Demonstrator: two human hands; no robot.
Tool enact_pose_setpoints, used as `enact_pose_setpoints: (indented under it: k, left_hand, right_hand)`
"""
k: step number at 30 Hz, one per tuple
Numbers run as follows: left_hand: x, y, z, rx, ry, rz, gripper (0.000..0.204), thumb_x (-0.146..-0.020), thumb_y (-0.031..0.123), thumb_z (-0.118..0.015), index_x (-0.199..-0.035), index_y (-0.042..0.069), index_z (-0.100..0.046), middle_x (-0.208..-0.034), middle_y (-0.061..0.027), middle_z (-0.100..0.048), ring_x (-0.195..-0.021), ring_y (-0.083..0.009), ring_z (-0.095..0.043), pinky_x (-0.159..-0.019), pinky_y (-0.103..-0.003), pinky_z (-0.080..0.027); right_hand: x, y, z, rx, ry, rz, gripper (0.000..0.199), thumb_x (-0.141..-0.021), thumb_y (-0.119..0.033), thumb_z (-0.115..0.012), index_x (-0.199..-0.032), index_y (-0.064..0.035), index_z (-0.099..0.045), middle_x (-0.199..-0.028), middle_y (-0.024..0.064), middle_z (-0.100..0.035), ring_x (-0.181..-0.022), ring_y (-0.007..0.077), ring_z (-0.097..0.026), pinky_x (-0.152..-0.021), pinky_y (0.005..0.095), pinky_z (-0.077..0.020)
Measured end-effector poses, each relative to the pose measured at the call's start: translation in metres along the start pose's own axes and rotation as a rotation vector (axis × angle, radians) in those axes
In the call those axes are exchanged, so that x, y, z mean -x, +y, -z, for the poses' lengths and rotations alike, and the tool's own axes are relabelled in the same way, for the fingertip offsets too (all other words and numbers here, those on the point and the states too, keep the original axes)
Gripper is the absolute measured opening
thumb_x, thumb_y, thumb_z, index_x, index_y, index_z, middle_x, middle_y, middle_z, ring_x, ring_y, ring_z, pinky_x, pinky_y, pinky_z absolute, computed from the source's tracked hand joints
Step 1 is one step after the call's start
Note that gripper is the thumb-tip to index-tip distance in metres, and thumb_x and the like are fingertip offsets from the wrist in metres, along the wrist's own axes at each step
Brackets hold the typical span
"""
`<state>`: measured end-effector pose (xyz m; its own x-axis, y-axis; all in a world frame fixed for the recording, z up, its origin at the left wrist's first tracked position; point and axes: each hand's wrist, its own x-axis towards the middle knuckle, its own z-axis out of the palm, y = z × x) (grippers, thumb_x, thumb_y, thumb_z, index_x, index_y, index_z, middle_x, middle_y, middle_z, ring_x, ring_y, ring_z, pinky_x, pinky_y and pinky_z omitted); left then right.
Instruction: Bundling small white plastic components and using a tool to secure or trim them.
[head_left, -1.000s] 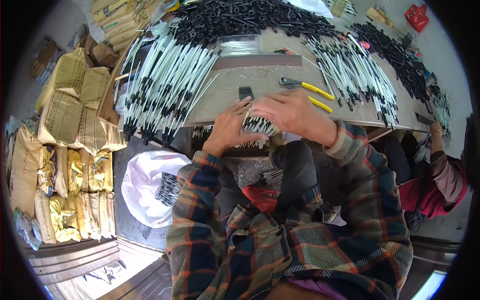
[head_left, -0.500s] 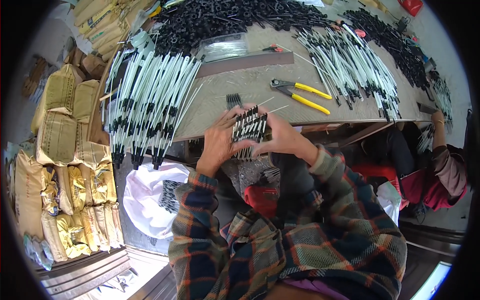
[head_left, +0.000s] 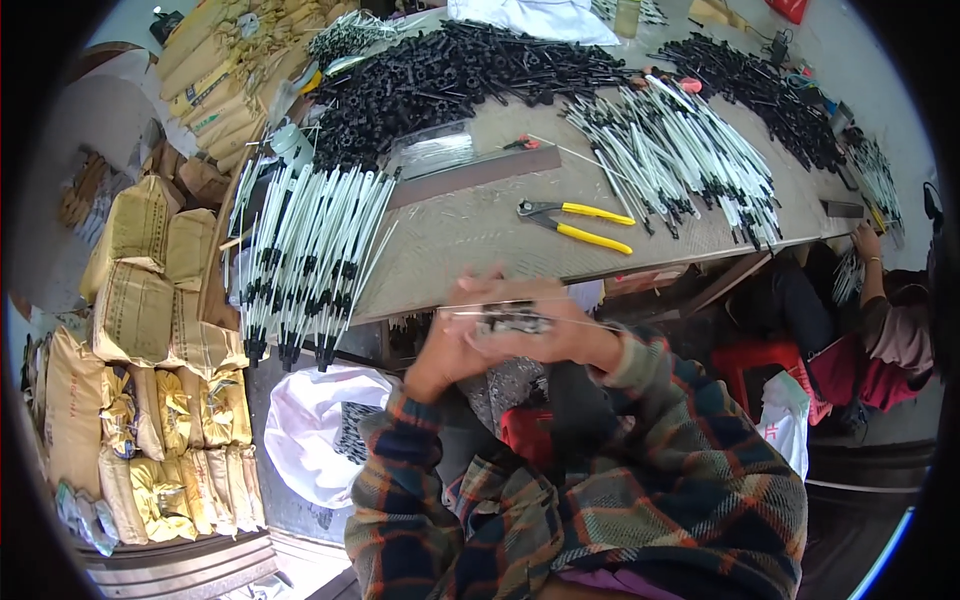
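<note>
In front of the table's near edge, my left hand (head_left: 445, 345) and my right hand (head_left: 570, 322) close together around a small bundle of black-and-white rods (head_left: 518, 318). Motion smears the fingers and the bundle, though dark ends show between the hands. A long thin pale rod stretches sideways past my right wrist. Beyond my hands, pliers with yellow handles (head_left: 592, 228) lie on the tabletop. A dense row of white rods with black fittings (head_left: 318, 255) overhangs the edge on the left, and another pile of them (head_left: 685, 165) lies at the right.
Loose black parts (head_left: 450, 70) heap along the back of the table (head_left: 455, 240). A brown bar (head_left: 480, 178) lies near a clear packet (head_left: 435, 150). Below left sits a white sack (head_left: 305, 435), with brown packages (head_left: 135, 310) beyond. Another person's hand (head_left: 865, 240) is at the far right.
Both hands have come down and nearer to me with the bundle, turning it so fewer rods show. The whole view has also shifted, showing more of the table's back.
</note>
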<state>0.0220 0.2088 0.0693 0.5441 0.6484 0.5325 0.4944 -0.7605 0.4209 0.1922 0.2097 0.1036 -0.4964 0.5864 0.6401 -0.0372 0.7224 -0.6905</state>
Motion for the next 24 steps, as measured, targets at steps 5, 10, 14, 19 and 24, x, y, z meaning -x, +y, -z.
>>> enact_pose_setpoints:
  k: [5,10,14,19,24]
  left_hand:
    - [0.01,0.072,-0.055,1.056,-0.244,0.496,0.03,-0.072,0.012,-0.071,-0.098,0.002,-0.059,-0.087,-0.0024,-0.062,-0.08,-0.0112,-0.057,-0.072,-0.026,-0.046]
    - [0.076,0.072,-0.178,1.407,-0.209,0.847,0.034,-0.079,0.012,-0.065,-0.109,0.003,-0.052,-0.097,-0.0017,-0.058,-0.09,-0.0107,-0.054,-0.08,-0.027,-0.044]
    - [0.074,0.073,-0.166,1.376,-0.434,0.905,0.039,-0.078,0.006,-0.056,-0.117,0.002,-0.047,-0.107,-0.0055,-0.055,-0.1,-0.0159,-0.052,-0.09,-0.03,-0.041]
    - [0.029,0.036,-0.103,1.082,-0.004,0.847,0.032,-0.077,0.002,-0.055,-0.109,-0.002,-0.054,-0.096,-0.0057,-0.058,-0.088,-0.0117,-0.055,-0.078,-0.025,-0.044]
    - [-0.027,0.056,-0.073,0.886,0.135,0.814,0.02,-0.075,-0.003,-0.061,-0.095,-0.003,-0.061,-0.087,-0.0036,-0.057,-0.074,-0.0088,-0.054,-0.069,-0.02,-0.043]
  right_hand:
    - [0.046,-0.048,0.028,-0.402,0.114,-0.214,0.029,-0.083,0.0,-0.053,-0.111,0.0061,-0.051,-0.106,0.0133,-0.061,-0.097,0.0216,-0.059,-0.085,0.0323,-0.0447]
    - [0.118,0.002,0.013,-0.733,0.381,-0.753,0.021,-0.085,-0.007,-0.055,-0.101,0.0063,-0.052,-0.092,0.0163,-0.062,-0.084,0.0213,-0.063,-0.076,0.0302,-0.0517]
    - [0.146,0.026,0.022,-0.865,0.493,-0.881,0.021,-0.085,-0.007,-0.054,-0.101,0.0077,-0.053,-0.092,0.0179,-0.062,-0.083,0.0226,-0.063,-0.075,0.0314,-0.0526]
    - [0.154,0.032,0.028,-0.815,0.401,-0.806,0.023,-0.085,-0.006,-0.053,-0.105,0.0069,-0.052,-0.094,0.0164,-0.063,-0.086,0.0215,-0.062,-0.076,0.0308,-0.0516]
    - [0.139,0.015,0.029,-0.81,0.31,-0.891,0.026,-0.084,-0.005,-0.054,-0.107,0.0058,-0.052,-0.097,0.0128,-0.062,-0.09,0.0201,-0.061,-0.078,0.0305,-0.05]
